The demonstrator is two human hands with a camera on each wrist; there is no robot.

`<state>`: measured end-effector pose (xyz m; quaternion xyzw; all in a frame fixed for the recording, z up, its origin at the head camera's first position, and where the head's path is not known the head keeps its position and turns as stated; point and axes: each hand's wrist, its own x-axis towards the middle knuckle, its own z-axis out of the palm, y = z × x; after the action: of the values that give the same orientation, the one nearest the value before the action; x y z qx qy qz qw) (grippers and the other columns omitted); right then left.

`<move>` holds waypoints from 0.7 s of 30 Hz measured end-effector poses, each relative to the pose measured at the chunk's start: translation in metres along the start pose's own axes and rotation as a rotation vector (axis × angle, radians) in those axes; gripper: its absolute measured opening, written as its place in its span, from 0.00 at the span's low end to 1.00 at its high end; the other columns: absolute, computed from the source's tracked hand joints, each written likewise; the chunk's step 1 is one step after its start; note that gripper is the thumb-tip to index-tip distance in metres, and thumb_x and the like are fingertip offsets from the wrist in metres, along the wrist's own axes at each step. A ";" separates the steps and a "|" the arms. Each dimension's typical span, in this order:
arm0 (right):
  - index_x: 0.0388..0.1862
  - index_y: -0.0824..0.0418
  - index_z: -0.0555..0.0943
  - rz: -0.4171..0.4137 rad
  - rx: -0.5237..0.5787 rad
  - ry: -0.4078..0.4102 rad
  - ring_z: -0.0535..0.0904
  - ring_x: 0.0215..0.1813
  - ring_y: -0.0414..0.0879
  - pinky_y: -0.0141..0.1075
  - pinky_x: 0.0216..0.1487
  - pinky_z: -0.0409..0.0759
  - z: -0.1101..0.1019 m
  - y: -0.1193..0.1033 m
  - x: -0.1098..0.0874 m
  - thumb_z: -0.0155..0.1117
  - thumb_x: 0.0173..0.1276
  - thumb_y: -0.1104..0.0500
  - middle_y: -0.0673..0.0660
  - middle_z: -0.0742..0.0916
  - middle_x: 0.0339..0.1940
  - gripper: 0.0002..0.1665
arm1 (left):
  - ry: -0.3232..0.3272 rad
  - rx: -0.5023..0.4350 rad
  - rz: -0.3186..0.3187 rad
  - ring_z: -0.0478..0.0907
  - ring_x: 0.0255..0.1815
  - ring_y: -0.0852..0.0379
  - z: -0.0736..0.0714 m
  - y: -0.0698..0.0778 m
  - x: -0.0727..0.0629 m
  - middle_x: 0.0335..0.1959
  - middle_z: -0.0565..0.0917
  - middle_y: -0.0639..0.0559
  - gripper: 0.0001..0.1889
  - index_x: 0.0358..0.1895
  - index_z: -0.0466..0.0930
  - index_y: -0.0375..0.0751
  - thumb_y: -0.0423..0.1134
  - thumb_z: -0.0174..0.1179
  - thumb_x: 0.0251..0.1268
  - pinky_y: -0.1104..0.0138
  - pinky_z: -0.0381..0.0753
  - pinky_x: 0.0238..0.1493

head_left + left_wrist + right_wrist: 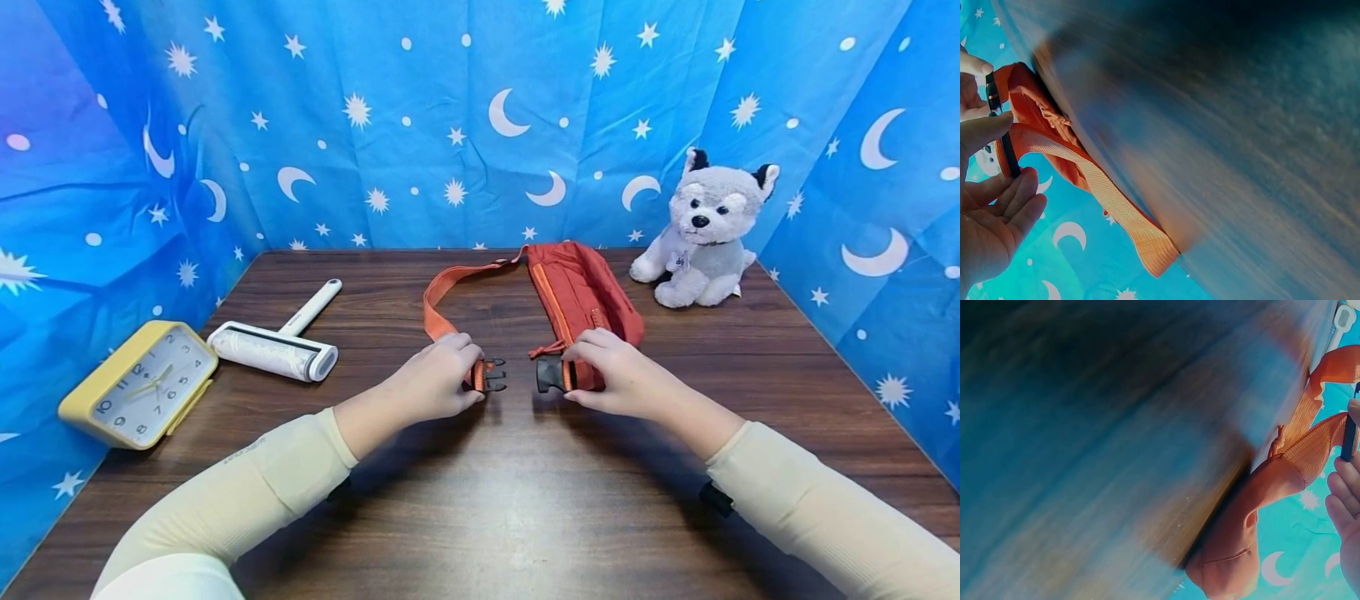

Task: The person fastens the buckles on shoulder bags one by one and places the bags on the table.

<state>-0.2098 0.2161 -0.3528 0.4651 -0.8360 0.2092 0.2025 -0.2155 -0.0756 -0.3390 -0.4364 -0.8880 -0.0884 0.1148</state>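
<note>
A red waist bag (pixel 581 287) lies on the table with its orange strap (pixel 438 302) looping out to the left. My left hand (pixel 442 379) pinches the pronged buckle half (pixel 492 375) at the strap's end between thumb and fingers. Facing it, my right hand (pixel 618 375) pinches the black socket half of the buckle (pixel 551 374), close to the bag's near end. A gap separates the two halves, prongs pointing at the socket. In the left wrist view the strap (pixel 1116 194) hangs from the left hand; in the right wrist view the bag (pixel 1229 550) trails from the right hand.
A yellow alarm clock (pixel 142 383) stands at the table's left edge, beside a white lint roller (pixel 277 346). At the back right sits a grey-and-white plush dog (pixel 705 229). A blue curtain (pixel 420 125) with moons and stars surrounds the wooden table (pixel 510 517).
</note>
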 end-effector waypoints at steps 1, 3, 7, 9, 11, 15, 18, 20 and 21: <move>0.39 0.65 0.78 0.002 0.001 -0.001 0.73 0.42 0.47 0.41 0.41 0.73 0.000 0.000 0.000 0.76 0.45 0.60 0.54 0.79 0.38 0.22 | -0.001 0.001 0.001 0.69 0.34 0.55 0.000 0.000 0.000 0.34 0.74 0.50 0.21 0.44 0.78 0.33 0.43 0.71 0.49 0.64 0.73 0.37; 0.40 0.65 0.78 0.006 0.003 -0.004 0.73 0.43 0.47 0.41 0.41 0.73 0.001 0.000 0.000 0.76 0.46 0.60 0.55 0.79 0.38 0.23 | -0.001 0.003 0.002 0.69 0.34 0.55 0.000 0.001 0.000 0.34 0.74 0.50 0.21 0.43 0.78 0.33 0.43 0.71 0.50 0.64 0.73 0.36; 0.39 0.66 0.78 0.009 0.009 -0.007 0.73 0.43 0.47 0.41 0.41 0.73 0.001 -0.001 0.001 0.77 0.46 0.59 0.55 0.79 0.38 0.23 | -0.003 0.006 0.006 0.69 0.33 0.56 0.001 0.002 0.001 0.33 0.74 0.50 0.21 0.43 0.78 0.33 0.43 0.70 0.50 0.64 0.73 0.35; 0.39 0.66 0.78 0.006 0.010 -0.006 0.73 0.42 0.47 0.41 0.41 0.73 0.002 -0.001 0.002 0.77 0.46 0.59 0.55 0.79 0.38 0.23 | -0.004 0.012 0.009 0.69 0.33 0.56 0.001 0.003 0.001 0.34 0.74 0.50 0.21 0.43 0.78 0.33 0.44 0.70 0.50 0.64 0.73 0.35; 0.39 0.67 0.78 0.004 0.010 -0.006 0.73 0.42 0.47 0.41 0.41 0.73 0.002 -0.002 0.002 0.77 0.45 0.60 0.56 0.79 0.37 0.23 | -0.004 0.015 0.012 0.69 0.33 0.56 0.001 0.003 0.002 0.34 0.74 0.50 0.22 0.44 0.78 0.33 0.44 0.70 0.50 0.64 0.72 0.35; 0.39 0.67 0.78 0.004 0.010 -0.014 0.73 0.42 0.47 0.40 0.40 0.72 0.003 -0.003 0.003 0.76 0.46 0.60 0.56 0.79 0.37 0.22 | -0.004 0.021 0.016 0.68 0.32 0.56 0.003 0.002 0.002 0.34 0.74 0.50 0.22 0.44 0.78 0.33 0.45 0.71 0.50 0.65 0.72 0.34; 0.39 0.66 0.78 0.008 0.009 -0.022 0.73 0.42 0.47 0.41 0.41 0.72 0.003 -0.003 0.004 0.76 0.46 0.59 0.56 0.79 0.38 0.22 | -0.006 0.019 0.018 0.68 0.32 0.56 0.004 0.002 0.003 0.33 0.74 0.51 0.21 0.43 0.78 0.34 0.45 0.70 0.50 0.65 0.71 0.34; 0.39 0.66 0.78 0.008 0.008 -0.025 0.73 0.42 0.47 0.41 0.41 0.72 0.004 -0.004 0.004 0.76 0.46 0.59 0.55 0.79 0.38 0.22 | -0.011 0.013 0.015 0.68 0.32 0.56 0.004 0.002 0.003 0.33 0.73 0.51 0.21 0.43 0.78 0.34 0.45 0.70 0.50 0.65 0.71 0.34; 0.39 0.66 0.78 0.009 0.007 -0.026 0.73 0.42 0.47 0.41 0.41 0.72 0.004 -0.004 0.004 0.76 0.47 0.59 0.55 0.79 0.38 0.22 | -0.013 0.011 0.014 0.68 0.32 0.56 0.004 0.003 0.003 0.33 0.73 0.51 0.21 0.43 0.78 0.34 0.45 0.70 0.50 0.65 0.71 0.33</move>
<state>-0.2090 0.2094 -0.3532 0.4648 -0.8399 0.2069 0.1890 -0.2159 -0.0706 -0.3416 -0.4427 -0.8861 -0.0796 0.1120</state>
